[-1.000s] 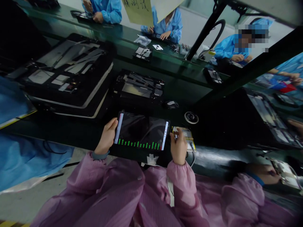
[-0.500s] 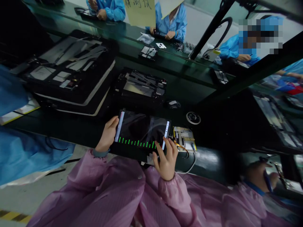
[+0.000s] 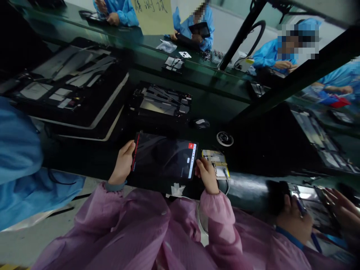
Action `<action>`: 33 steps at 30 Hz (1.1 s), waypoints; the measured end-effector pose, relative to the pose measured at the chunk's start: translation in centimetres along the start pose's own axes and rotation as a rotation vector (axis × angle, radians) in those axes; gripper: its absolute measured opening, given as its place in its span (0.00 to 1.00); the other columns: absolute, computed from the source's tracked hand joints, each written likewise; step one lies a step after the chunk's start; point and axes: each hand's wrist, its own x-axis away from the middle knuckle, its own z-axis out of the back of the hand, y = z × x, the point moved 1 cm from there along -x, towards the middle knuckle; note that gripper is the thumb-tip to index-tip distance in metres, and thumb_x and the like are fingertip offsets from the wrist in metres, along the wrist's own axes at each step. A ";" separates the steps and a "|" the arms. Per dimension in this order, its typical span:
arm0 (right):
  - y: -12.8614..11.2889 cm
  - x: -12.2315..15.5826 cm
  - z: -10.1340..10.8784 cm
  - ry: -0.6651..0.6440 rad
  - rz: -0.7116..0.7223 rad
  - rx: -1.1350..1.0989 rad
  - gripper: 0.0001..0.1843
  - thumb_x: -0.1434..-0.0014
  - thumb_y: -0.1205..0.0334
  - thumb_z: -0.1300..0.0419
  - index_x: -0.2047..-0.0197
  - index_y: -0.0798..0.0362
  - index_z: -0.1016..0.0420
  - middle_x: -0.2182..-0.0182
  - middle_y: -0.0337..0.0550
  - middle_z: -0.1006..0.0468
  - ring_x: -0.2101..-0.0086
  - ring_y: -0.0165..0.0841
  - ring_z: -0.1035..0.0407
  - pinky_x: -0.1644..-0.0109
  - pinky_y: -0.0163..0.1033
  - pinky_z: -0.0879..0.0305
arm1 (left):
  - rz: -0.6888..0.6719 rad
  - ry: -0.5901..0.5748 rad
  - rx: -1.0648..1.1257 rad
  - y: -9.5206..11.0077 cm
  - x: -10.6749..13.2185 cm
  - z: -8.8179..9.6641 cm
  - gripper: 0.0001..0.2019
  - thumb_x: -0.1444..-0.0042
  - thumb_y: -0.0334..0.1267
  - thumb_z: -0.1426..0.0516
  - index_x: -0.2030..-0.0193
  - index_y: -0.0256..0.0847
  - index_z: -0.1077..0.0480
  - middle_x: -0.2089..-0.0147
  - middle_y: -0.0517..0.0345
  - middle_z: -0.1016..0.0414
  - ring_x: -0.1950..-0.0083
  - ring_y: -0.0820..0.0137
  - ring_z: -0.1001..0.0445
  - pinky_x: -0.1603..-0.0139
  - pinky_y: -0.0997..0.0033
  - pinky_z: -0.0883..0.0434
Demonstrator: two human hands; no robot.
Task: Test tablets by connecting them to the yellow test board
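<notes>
A black tablet [image 3: 164, 155] lies flat in front of me, its screen dark with a red strip at the left edge and a red mark at the top right. My left hand [image 3: 123, 164] grips the tablet's left edge, thumb on top. My right hand [image 3: 206, 174] holds the tablet's right edge, fingers curled. Right beside that hand lies a small circuit board [image 3: 216, 162] with yellow tape and a cable.
An opened device [image 3: 160, 101] sits behind the tablet, and large black trays [image 3: 64, 82] lie at the left. A round part [image 3: 224, 138] and a dark mouse [image 3: 200, 123] lie near. People in blue coats work across the belt; a neighbour's hands [image 3: 298, 217] work at the right.
The row of green bars on the tablet screen has gone; the screen now shows red marks. My right hand moved from touching the screen's lower right to gripping the right edge.
</notes>
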 end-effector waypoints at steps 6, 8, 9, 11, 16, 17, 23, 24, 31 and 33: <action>-0.5 1.2 0.6 0.275 0.444 0.446 0.14 0.36 0.59 0.49 0.49 0.52 0.32 0.49 0.54 0.29 0.61 0.36 0.28 0.57 0.43 0.30 | -0.012 0.022 -0.007 0.2 0.1 0.0 0.22 0.45 0.55 0.44 0.53 0.42 0.25 0.46 0.51 0.24 0.41 0.57 0.29 0.35 0.57 0.38; -0.3 1.1 1.0 0.226 0.601 0.593 0.12 0.35 0.62 0.49 0.51 0.51 0.28 0.46 0.53 0.31 0.58 0.37 0.30 0.54 0.44 0.31 | -0.023 0.019 -0.019 0.5 0.3 0.0 0.21 0.45 0.56 0.43 0.54 0.43 0.24 0.47 0.51 0.23 0.42 0.56 0.29 0.36 0.57 0.37; -0.2 0.8 1.2 0.207 0.661 0.638 0.12 0.35 0.63 0.49 0.52 0.51 0.27 0.46 0.53 0.31 0.58 0.36 0.31 0.55 0.44 0.31 | -0.019 0.015 -0.021 0.6 0.4 0.0 0.21 0.46 0.56 0.43 0.54 0.43 0.24 0.47 0.51 0.23 0.42 0.56 0.29 0.36 0.58 0.37; -0.1 0.2 1.6 0.193 0.746 0.680 0.10 0.35 0.65 0.48 0.55 0.52 0.26 0.49 0.51 0.30 0.61 0.35 0.33 0.56 0.43 0.31 | 0.015 0.015 -0.006 0.6 0.5 0.0 0.22 0.47 0.57 0.42 0.54 0.44 0.24 0.48 0.52 0.23 0.43 0.55 0.28 0.37 0.58 0.36; -0.3 -1.2 2.1 0.114 0.832 0.657 0.07 0.39 0.67 0.44 0.60 0.52 0.25 0.59 0.47 0.28 0.60 0.37 0.36 0.56 0.44 0.34 | 0.122 0.079 -0.005 0.4 0.5 0.0 0.22 0.50 0.57 0.41 0.55 0.44 0.25 0.53 0.56 0.21 0.44 0.56 0.27 0.38 0.57 0.34; -0.4 -1.4 2.1 0.101 0.835 0.651 0.06 0.39 0.67 0.44 0.61 0.52 0.25 0.60 0.46 0.28 0.60 0.37 0.37 0.56 0.44 0.34 | 0.129 0.078 -0.014 0.3 0.6 0.0 0.22 0.49 0.57 0.41 0.54 0.45 0.25 0.53 0.57 0.21 0.45 0.56 0.26 0.39 0.58 0.33; 0.3 -1.7 3.3 0.100 0.819 0.604 0.08 0.40 0.70 0.44 0.61 0.49 0.26 0.58 0.45 0.26 0.56 0.40 0.35 0.54 0.48 0.34 | 0.206 0.185 -0.099 0.0 0.9 0.3 0.20 0.48 0.53 0.41 0.53 0.45 0.25 0.47 0.56 0.22 0.40 0.55 0.30 0.34 0.55 0.37; 0.7 -1.6 3.9 0.120 0.798 0.605 0.10 0.40 0.70 0.44 0.58 0.48 0.25 0.57 0.45 0.25 0.55 0.40 0.34 0.53 0.49 0.34 | 0.220 0.206 -0.111 -0.1 1.0 0.4 0.19 0.48 0.53 0.41 0.53 0.46 0.25 0.47 0.57 0.23 0.39 0.55 0.31 0.34 0.55 0.38; 3.5 1.4 9.7 0.437 0.620 0.647 0.22 0.39 0.71 0.43 0.45 0.40 0.27 0.54 0.44 0.23 0.56 0.41 0.28 0.51 0.49 0.32 | 0.261 0.249 -0.219 0.2 1.5 0.9 0.19 0.52 0.57 0.41 0.55 0.55 0.24 0.46 0.66 0.23 0.37 0.53 0.34 0.31 0.54 0.42; 4.1 2.9 11.1 0.559 0.569 0.695 0.21 0.39 0.71 0.42 0.46 0.41 0.25 0.56 0.43 0.22 0.59 0.40 0.27 0.52 0.47 0.32 | 0.220 0.196 -0.260 0.4 1.6 1.1 0.17 0.50 0.58 0.43 0.55 0.60 0.25 0.46 0.69 0.23 0.37 0.53 0.33 0.32 0.54 0.40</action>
